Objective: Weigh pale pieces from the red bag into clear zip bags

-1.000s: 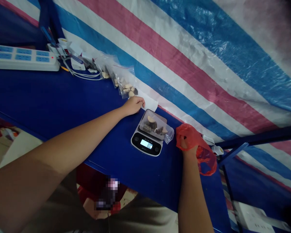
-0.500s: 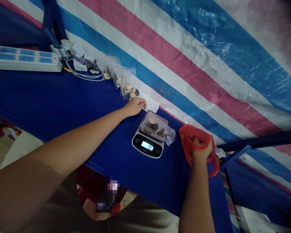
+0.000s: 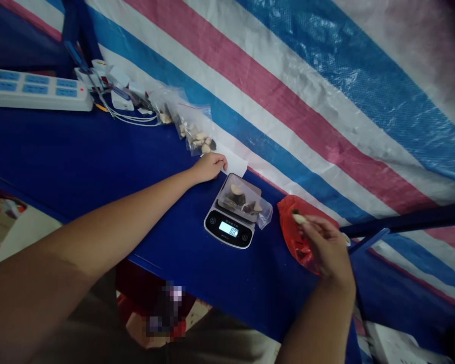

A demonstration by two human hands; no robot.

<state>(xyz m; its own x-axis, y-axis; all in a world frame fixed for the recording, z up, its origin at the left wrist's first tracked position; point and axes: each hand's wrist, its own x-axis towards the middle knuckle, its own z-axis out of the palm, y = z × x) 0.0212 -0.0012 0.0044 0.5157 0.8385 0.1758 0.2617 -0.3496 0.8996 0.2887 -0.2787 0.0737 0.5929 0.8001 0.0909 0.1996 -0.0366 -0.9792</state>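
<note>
My right hand [image 3: 324,242] pinches a pale, dark-edged piece [image 3: 299,218], perhaps a mushroom piece, above the red plastic bag [image 3: 292,237]. My left hand [image 3: 210,167] rests on the table with its fingers curled, beside a white sheet of paper [image 3: 235,164]. Between the hands stands a kitchen scale [image 3: 229,228] with a lit display that seems to read 8.8. On its pan lies a clear plastic bag [image 3: 264,215] holding several pale and dark pieces [image 3: 238,196]. The red bag's inside is mostly hidden.
Clear bags [image 3: 200,129] of similar pieces lie beyond my left hand. A power strip [image 3: 38,91] with chargers and cables [image 3: 132,120] beside it sits at the left. Striped sheeting [image 3: 273,96] borders the blue table [image 3: 98,156]; a blue bar [image 3: 369,241] stands at the right.
My right hand was inside the red bag and has come out toward me, now with the pale piece between its fingers. My left hand and the scale have stayed put.
</note>
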